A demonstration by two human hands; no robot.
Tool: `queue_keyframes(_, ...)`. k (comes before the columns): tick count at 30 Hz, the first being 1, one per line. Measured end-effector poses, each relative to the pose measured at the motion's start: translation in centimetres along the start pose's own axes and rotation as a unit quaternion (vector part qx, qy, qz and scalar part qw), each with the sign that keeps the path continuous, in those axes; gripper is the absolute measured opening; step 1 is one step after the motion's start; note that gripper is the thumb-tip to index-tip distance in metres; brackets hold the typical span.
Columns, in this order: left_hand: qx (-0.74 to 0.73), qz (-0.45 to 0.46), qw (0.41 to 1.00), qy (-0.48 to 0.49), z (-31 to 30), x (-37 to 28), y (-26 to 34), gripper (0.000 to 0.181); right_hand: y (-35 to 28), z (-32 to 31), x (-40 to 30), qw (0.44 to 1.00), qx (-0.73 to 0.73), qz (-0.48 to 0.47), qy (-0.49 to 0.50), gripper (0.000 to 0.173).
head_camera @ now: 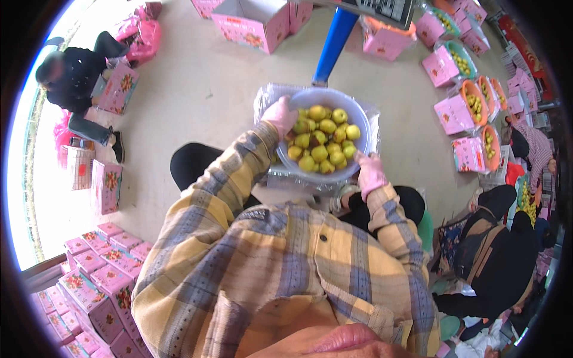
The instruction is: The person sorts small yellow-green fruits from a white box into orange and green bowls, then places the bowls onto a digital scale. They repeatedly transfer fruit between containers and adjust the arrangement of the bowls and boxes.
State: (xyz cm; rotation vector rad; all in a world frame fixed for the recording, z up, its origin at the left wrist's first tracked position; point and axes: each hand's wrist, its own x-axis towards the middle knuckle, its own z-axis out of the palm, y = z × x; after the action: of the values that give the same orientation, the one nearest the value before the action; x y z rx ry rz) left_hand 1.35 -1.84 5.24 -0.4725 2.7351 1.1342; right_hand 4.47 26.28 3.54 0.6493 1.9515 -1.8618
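Observation:
A pale translucent plastic basin [363, 118] is in front of me, holding many round yellow-green fruits [327, 126], some with brown patches. It sits over a platform wrapped in clear plastic film [295, 177]. My left hand [281, 117], in a pink glove, grips the basin's rim at the upper left. At the lower right of the rim is my right hand [370, 172], also gloved in pink, with thumb and fingers around the edge. Beyond the basin rises a blue post [335, 42] topped by a panel with a keypad [386, 8], like a platform scale's.
An open pink printed carton [250, 29] stands beyond the basin. Pink cartons [103, 282] are stacked at lower left. To the right, orange basins [473, 103] of fruit sit in pink boxes. One person [74, 76] sits at left with a box; other people [497, 264] work at right.

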Motion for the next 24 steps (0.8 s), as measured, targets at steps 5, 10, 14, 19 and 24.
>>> queue_keyframes(5,0.072,0.029,0.995,-0.066,-2.8,1.3,1.8,0.049,-3.1,-1.3,-3.6,0.987,0.147,-0.028,-0.066,0.039)
queue_keyframes(10,0.154,0.063,0.971,-0.173,-3.1,1.7,0.2,0.05,-6.7,-2.3,-7.6,0.934,0.296,0.093,-0.177,0.035)
queue_keyframes(14,0.343,0.023,0.841,-0.417,2.4,5.8,-5.4,0.036,-5.0,-3.1,-5.4,0.827,0.441,0.199,-0.286,0.03)
queue_keyframes(19,0.312,-0.01,0.776,-0.548,6.8,11.5,-14.4,0.032,-4.0,-1.6,-2.2,0.821,0.482,0.218,-0.216,0.021)
queue_keyframes(24,0.227,-0.037,0.767,-0.598,4.4,11.9,-11.4,0.036,-5.7,-1.6,-1.8,0.83,0.467,0.211,-0.218,0.02)
